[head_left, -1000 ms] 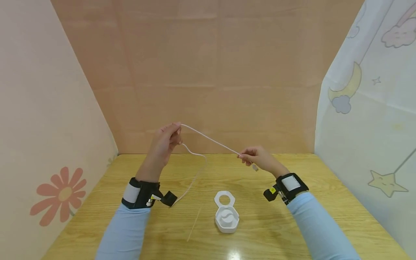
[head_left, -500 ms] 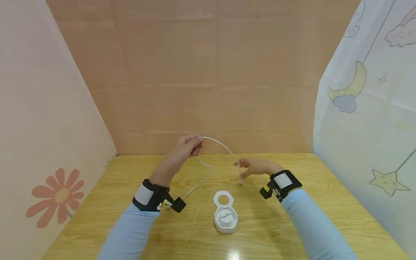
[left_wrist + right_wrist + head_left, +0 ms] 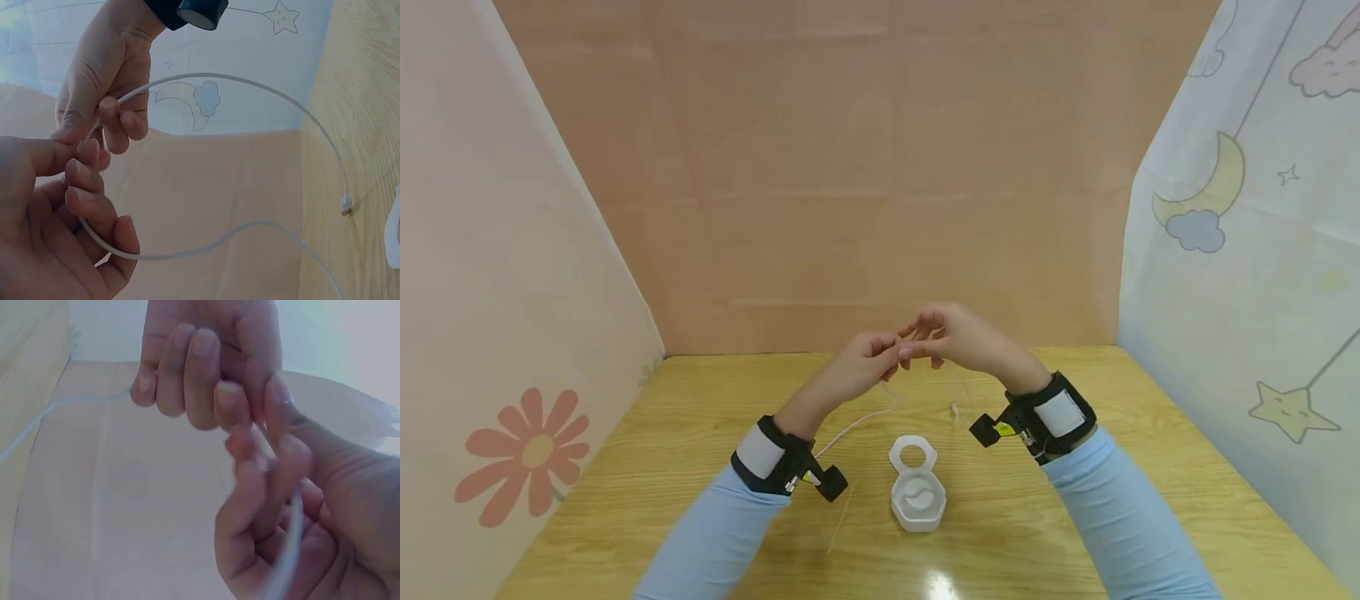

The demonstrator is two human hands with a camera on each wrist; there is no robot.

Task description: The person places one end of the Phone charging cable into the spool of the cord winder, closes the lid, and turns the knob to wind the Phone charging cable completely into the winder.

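My left hand (image 3: 886, 352) and right hand (image 3: 916, 347) meet fingertip to fingertip above the wooden table (image 3: 700, 433). Both pinch a thin white cable (image 3: 857, 423) at nearly the same spot. In the left wrist view the cable (image 3: 250, 80) arcs from the right hand (image 3: 106, 81) down to its hanging plug (image 3: 344, 204), and a second strand leaves the left hand (image 3: 69, 206) and sags toward the table. The right wrist view shows the cable (image 3: 287, 550) running through the curled fingers of my right hand (image 3: 294, 506), with the left hand (image 3: 200, 369) just above it.
A small white case (image 3: 917, 500) stands on the table below the hands, its ring-shaped lid (image 3: 913, 455) flipped open toward the back. The cable's plug (image 3: 953, 409) hangs just above the lid. Peach walls close the back and left, and a printed curtain (image 3: 1240, 250) hangs on the right.
The hands were apart with the cable stretched between them. The right hand let go near the plug and came up to the left hand's fingertips. The cable now hangs slack in a loop.
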